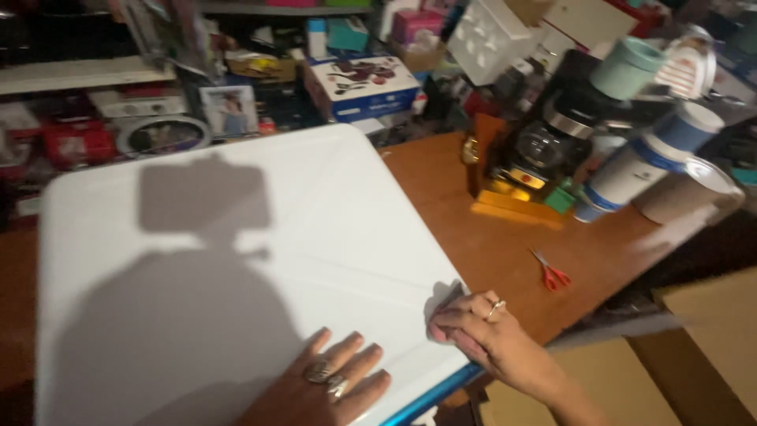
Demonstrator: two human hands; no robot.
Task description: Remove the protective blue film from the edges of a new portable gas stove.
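A large flat white box [236, 237] with a blue lower edge lies on a brown wooden table [489, 237]. My left hand [327, 383], wearing rings, rests flat on the box's near part, fingers spread. My right hand [473, 327], with a ring, presses on the box's near right corner with fingers curled over its edge. A shadow of a head and camera falls across the white surface.
Red-handled scissors [552, 276] lie on the table right of the box. A black coffee maker [544, 142], a wooden stand [512, 207] and stacked cylindrical tubs [646, 166] crowd the right back. Cardboard boxes [694, 347] stand at lower right. Cluttered shelves fill the background.
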